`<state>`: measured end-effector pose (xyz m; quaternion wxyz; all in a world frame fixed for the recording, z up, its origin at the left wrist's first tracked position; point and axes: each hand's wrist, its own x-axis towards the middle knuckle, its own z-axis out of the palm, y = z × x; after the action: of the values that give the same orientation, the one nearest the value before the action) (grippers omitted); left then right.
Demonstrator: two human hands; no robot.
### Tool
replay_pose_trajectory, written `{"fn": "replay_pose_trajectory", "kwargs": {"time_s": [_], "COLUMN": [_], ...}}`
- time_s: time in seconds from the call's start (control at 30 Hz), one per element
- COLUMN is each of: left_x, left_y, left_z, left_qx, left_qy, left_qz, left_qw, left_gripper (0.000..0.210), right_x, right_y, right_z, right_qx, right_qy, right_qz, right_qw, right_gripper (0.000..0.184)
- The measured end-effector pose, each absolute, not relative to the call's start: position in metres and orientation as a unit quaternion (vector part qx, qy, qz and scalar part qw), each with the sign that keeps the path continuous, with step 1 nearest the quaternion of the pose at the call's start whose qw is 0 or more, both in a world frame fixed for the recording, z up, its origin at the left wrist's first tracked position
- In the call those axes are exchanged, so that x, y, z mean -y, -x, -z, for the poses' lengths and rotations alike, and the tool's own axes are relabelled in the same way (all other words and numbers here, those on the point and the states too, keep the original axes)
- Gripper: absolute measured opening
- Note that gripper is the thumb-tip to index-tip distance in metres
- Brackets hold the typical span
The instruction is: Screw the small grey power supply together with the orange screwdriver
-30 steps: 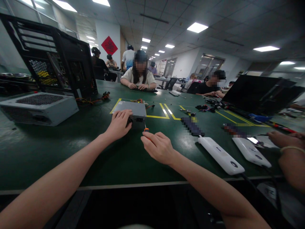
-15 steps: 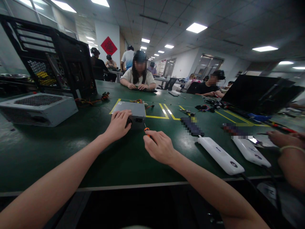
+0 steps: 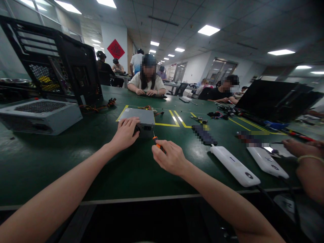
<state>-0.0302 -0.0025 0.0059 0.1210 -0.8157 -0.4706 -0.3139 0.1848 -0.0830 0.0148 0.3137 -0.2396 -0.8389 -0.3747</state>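
Note:
A small grey computer power supply (image 3: 143,115) sits on the green table in front of me, its socket side turned toward me. My left hand (image 3: 127,131) grips its near left part, fingers laid over the top and thumb down the front. My right hand (image 3: 169,157) is closed around a screwdriver (image 3: 155,138) with an orange and black handle. The thin shaft points up to the lower right corner of the power supply's near face. Whether the tip sits in a screw is too small to tell.
A larger power supply (image 3: 43,114) and an open black computer case (image 3: 76,67) stand at left. White power banks (image 3: 234,165) and a metal tool (image 3: 199,119) lie at right. A co-worker's hand (image 3: 295,146) is at far right; another person (image 3: 146,79) sits opposite.
My right hand has shifted very slightly and the screwdriver handle looks turned, showing more black. My left hand and the power supply stay in place.

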Motion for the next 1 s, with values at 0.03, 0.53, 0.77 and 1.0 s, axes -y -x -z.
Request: {"fn": "replay_pose_trajectory", "kwargs": {"time_s": [0.03,0.53,0.77,1.0], "left_x": [0.0027,0.002,0.0023,0.0015], "left_y": [0.0303,0.0303,0.0303,0.0306], "left_z": [-0.0061,-0.0054,-0.0063,-0.0055], "left_qx": [0.47,0.468,0.472,0.469], "left_qy": [0.816,0.816,0.816,0.817], "left_qz": [0.312,0.315,0.308,0.314], "left_qw": [0.123,0.127,0.131,0.123], "left_gripper": [0.037,0.038,0.037,0.037], "right_x": [0.0825,0.0825,0.0849,0.0859], "right_y": [-0.1858,-0.1856,-0.1855,-0.1837], "right_z": [-0.015,-0.0143,-0.02,-0.016], "right_qx": [0.834,0.842,0.835,0.857], "right_qy": [0.241,0.235,0.238,0.222], "right_qz": [0.386,0.382,0.386,0.366], "right_qw": [0.311,0.299,0.313,0.286], "right_gripper": [0.014,0.016,0.013,0.02]}}
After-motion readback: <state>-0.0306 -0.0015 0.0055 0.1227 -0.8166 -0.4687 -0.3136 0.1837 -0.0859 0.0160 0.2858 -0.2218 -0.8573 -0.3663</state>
